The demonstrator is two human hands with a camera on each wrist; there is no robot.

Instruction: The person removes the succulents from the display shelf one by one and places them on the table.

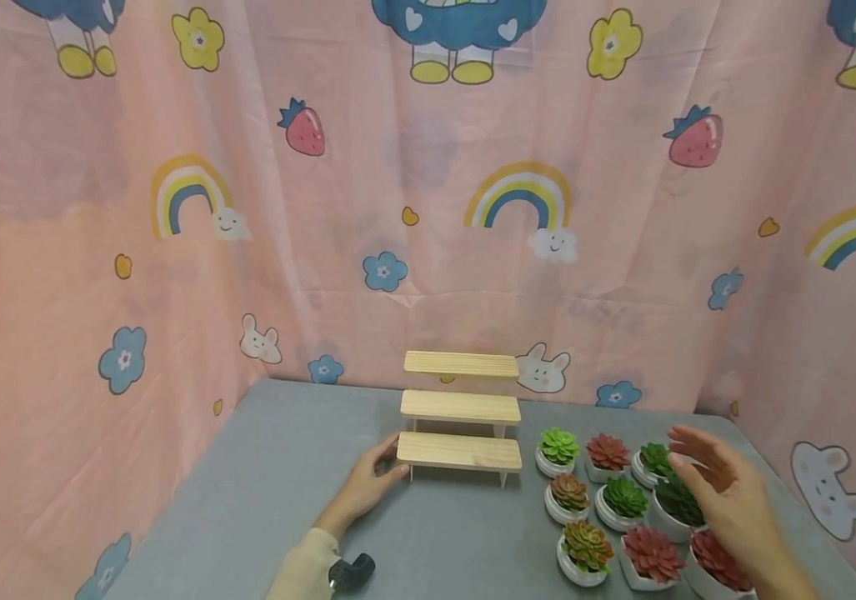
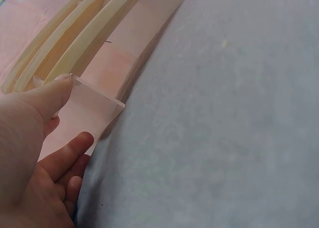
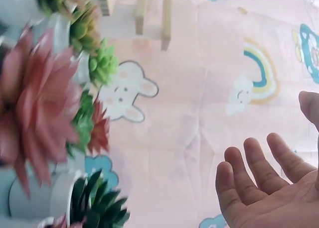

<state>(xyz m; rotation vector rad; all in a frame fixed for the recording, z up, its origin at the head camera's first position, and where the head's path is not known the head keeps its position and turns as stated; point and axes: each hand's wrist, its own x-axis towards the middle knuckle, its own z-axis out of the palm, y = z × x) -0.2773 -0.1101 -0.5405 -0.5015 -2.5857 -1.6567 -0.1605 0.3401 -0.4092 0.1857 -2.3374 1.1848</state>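
A three-step wooden display stand (image 1: pixel 460 451) with clear side panels stands at the middle back of the grey table. My left hand (image 1: pixel 367 486) grips its left end at the lowest step; in the left wrist view the thumb (image 2: pixel 59 91) lies on the edge of the clear panel (image 2: pixel 82 108). My right hand (image 1: pixel 738 504) hovers over the right side of the potted succulents, fingers spread and loosely bent, holding nothing. Below it are a dark green succulent (image 1: pixel 677 502) and a red one (image 1: pixel 718 560), both partly hidden. The right wrist view shows the palm apart from the plants.
Several more succulents in white pots stand in rows right of the stand, among them a bright green one (image 1: pixel 558 447), a brownish one (image 1: pixel 569 493) and a red one (image 1: pixel 653 556). A pink patterned curtain (image 1: pixel 428 308) hangs behind and beside the table (image 1: pixel 247 500).
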